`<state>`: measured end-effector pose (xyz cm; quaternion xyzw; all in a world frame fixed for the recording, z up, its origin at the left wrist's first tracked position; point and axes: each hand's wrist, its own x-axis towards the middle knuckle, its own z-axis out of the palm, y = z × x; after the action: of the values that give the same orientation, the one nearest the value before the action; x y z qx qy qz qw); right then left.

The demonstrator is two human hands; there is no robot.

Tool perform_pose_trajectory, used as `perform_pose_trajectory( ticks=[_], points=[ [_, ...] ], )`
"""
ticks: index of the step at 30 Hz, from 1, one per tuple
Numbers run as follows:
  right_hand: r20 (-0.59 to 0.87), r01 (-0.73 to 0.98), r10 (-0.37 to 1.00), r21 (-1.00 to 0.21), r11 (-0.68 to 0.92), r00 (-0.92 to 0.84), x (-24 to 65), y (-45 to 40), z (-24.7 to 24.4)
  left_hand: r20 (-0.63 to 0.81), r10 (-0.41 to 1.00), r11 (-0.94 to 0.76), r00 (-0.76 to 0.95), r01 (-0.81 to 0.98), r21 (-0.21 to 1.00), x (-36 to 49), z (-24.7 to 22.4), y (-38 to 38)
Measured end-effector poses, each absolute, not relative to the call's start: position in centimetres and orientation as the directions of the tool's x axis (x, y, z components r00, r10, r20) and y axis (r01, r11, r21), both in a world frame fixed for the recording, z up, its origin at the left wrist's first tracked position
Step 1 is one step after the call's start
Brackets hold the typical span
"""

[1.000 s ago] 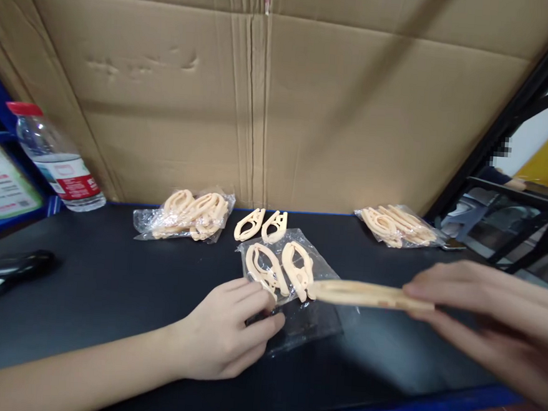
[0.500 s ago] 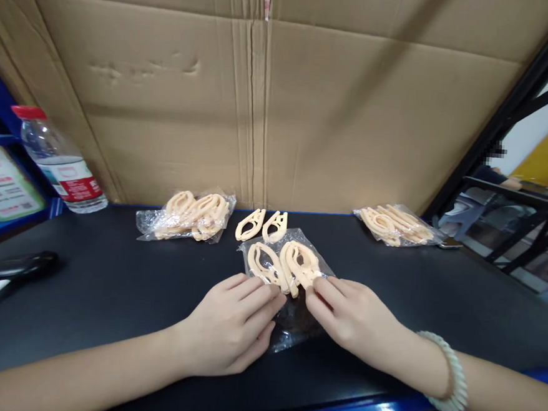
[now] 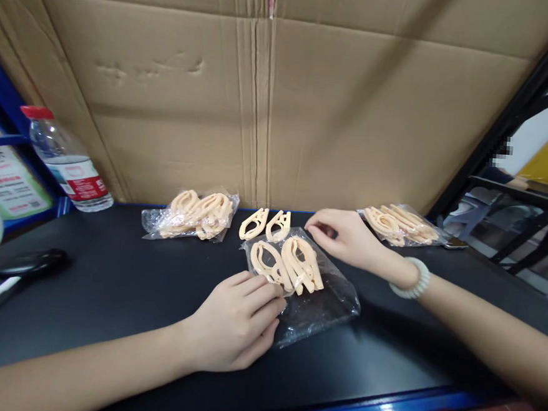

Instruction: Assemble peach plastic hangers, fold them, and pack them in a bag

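The left hand (image 3: 237, 325) lies palm down on the black matte surface (image 3: 108, 294), its fingers (image 3: 267, 296) loosely together and pressing the near edge of a clear plastic bag (image 3: 317, 296). On that bag lie several pale peach plastic folding hangers (image 3: 288, 266), side by side, just beyond the fingertips. The right hand (image 3: 344, 235) reaches across to the far side of the bag, wearing a pale beaded bracelet (image 3: 412, 279) at the wrist; its fingers are curled with thumb and forefinger pinched close together, though whether they grip anything cannot be told. Just left of that hand, two loose peach hangers (image 3: 266, 224) lie on the surface, touching the bag's far edge. A filled clear bag of peach hangers (image 3: 193, 213) sits to the left near the back, and another filled bag of hangers (image 3: 401, 226) lies to the right, just behind the right hand. A brown cardboard wall (image 3: 262, 104) stands behind. A clear water bottle with a red cap (image 3: 65, 163) leans at the far left, and a black handheld device (image 3: 30, 262) rests on the surface's left end.
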<state>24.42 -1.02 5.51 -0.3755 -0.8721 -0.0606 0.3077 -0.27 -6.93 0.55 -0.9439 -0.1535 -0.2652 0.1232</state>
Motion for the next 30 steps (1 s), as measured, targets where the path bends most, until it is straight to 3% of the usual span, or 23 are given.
perform_pose_trajectory(
  ticks=[8,19,25,30],
  points=[
    [0.281,0.580,0.546,0.050,0.813,-0.789,22.7,9.9,3.2,0.548,0.205,-0.934,0.811,0.330,-0.140,-0.4,0.6,-6.8],
    [0.076,0.584,0.579,0.112,0.804,-0.811,24.6,11.5,3.4,0.561,0.204,-0.946,0.802,0.310,-0.099,-0.6,0.6,-6.7],
    [0.148,0.661,0.650,0.042,0.749,-0.746,29.3,7.0,4.9,0.560,0.223,-0.947,0.798,0.313,-0.070,-0.8,0.5,-6.5],
    [0.422,0.747,0.697,-0.065,0.661,-0.580,31.5,1.7,6.3,0.570,0.226,-0.948,0.790,0.313,-0.057,-0.7,0.6,-6.5]
  ],
)
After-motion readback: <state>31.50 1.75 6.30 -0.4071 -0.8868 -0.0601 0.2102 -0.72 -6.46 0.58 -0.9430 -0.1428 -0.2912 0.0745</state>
